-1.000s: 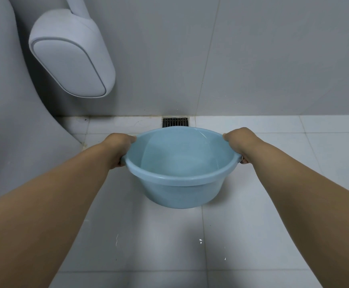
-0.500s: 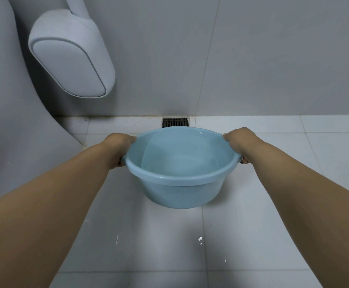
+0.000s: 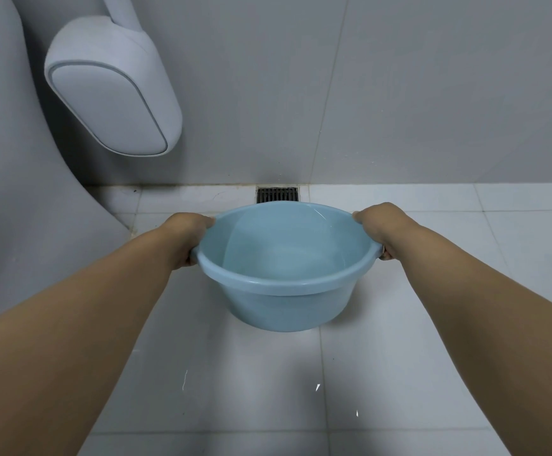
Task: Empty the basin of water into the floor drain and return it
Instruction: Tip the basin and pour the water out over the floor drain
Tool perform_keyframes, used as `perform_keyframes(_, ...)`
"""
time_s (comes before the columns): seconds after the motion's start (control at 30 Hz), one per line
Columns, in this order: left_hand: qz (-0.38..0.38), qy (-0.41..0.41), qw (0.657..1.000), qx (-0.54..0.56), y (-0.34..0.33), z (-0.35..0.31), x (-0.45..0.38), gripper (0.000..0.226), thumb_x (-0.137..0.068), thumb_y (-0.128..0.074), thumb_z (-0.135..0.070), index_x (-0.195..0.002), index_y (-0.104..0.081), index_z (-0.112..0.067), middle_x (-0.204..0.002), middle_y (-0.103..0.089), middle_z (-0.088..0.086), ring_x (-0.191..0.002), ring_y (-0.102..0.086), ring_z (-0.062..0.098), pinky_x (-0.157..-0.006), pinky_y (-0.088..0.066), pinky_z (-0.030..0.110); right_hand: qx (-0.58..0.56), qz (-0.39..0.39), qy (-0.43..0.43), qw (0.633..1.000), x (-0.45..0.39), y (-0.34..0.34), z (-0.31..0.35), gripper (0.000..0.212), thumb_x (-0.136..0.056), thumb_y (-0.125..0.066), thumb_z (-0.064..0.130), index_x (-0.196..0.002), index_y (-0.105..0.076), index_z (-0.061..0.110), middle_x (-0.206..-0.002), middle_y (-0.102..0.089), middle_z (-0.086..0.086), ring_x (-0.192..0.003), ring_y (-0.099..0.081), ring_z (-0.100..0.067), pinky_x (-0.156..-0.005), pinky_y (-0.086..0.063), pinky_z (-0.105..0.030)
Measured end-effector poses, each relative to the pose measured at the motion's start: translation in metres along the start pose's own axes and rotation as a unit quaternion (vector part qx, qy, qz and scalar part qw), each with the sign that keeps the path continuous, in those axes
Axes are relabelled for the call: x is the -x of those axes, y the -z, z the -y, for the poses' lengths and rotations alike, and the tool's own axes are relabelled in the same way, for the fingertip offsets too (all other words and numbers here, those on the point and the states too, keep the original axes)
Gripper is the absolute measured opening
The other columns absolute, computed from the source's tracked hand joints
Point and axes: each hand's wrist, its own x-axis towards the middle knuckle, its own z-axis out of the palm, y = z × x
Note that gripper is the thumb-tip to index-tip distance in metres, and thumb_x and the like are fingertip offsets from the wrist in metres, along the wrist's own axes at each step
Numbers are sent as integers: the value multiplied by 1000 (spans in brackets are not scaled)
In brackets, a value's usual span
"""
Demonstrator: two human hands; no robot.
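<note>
White floor tiles (image 3: 399,373) lie under the basin (image 3: 287,291), both hands' fingers gripping its rim.

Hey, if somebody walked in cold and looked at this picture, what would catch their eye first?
Probably the light blue basin in the middle, held above the white floor tiles by the left hand and right hand gripping opposite sides of its rim, with a little water inside. Just beyond it, the dark floor drain sits against the grey wall.
</note>
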Motion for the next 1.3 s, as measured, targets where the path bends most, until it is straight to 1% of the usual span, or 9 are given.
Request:
perform_keyframes(0.07,9,-15,1000,-3,0,0,-3,23,-101,-54,-29,-98,-66,-9,-94,-70,6,-70,-67,22,-61,-55,31,-15,17,-14,1000,-1,1,-2,22,-94,-42,5,-74,-47,10,-81,-49,-15,-67,-42,-26,-58,-34,-30)
perform_keyframes(0.13,14,-16,1000,-9,0,1,-7,23,-101,-54,-29,-96,-66,-9,-94,-70,6,-72,-66,23,-65,-54,33,-57,24,-44,997,2,4,-4,12,-87,-43,5,-80,-51,12,-77,-45,-12,-55,-33,-21,-49,-28,-23)
perform_keyframes(0.23,25,-23,999,-6,1,0,-9,21,-97,-54,-26,-95,-67,-9,-90,-65,8,-77,-60,25,-68,-47,35,-110,36,-49,992,2,9,-10,21,-83,-45,5,-89,-61,17,-84,-51,-11,-54,-36,-22,-48,-32,-23)
perform_keyframes(0.37,20,-2,1000,16,1,-4,-4,17,-92,-40,-23,-87,-54,-16,-78,-62,2,-61,-59,21,-51,-45,24,-143,55,-36,988,4,9,-16,24,-89,-47,8,-96,-69,15,-83,-56,-9,-54,-41,-22,-50,-31,-25)
perform_keyframes(0.47,8,-1,1000,20,4,-4,-3,16,-91,-36,-14,-87,-51,-14,-75,-61,3,-58,-58,20,-41,-46,21,-143,52,-40,988,4,10,-17,15,-91,-49,11,-90,-63,13,-69,-54,-6,-47,-38,-20,-43,-28,-21)
perform_keyframes(0.6,19,4,1000,21,12,0,-8,16,-92,-41,-12,-90,-58,-12,-75,-66,3,-62,-61,19,-55,-50,27,-148,49,-44,987,4,11,-19,10,-91,-50,12,-86,-58,13,-65,-52,-4,-46,-36,-18,-41,-25,-19)
perform_keyframes(0.8,57,5,998,28,23,10,-21,21,-96,-57,-27,-105,-70,-13,-80,-73,0,-63,-68,14,-44,-52,21,-183,47,-48,981,3,12,-21,6,-90,-55,15,-86,-61,15,-76,-56,-4,-49,-37,-17,-40,-25,-18)
perform_keyframes(0.93,52,-5,998,44,28,15,-27,29,-95,-62,-34,-114,-70,-13,-93,-75,1,-76,-69,16,-56,-55,26,-226,59,-57,971,2,15,-24,7,-90,-54,14,-89,-61,17,-80,-59,-1,-52,-42,-16,-37,-26,-17)
perform_keyframes(1.3,70,-26,994,84,30,18,-27,20,-96,-62,-28,-107,-69,-13,-88,-74,0,-73,-69,14,-55,-57,24,-211,53,-53,975,5,19,-29,12,-93,-57,16,-82,-63,15,-68,-60,0,-49,-41,-15,-39,-25,-19)
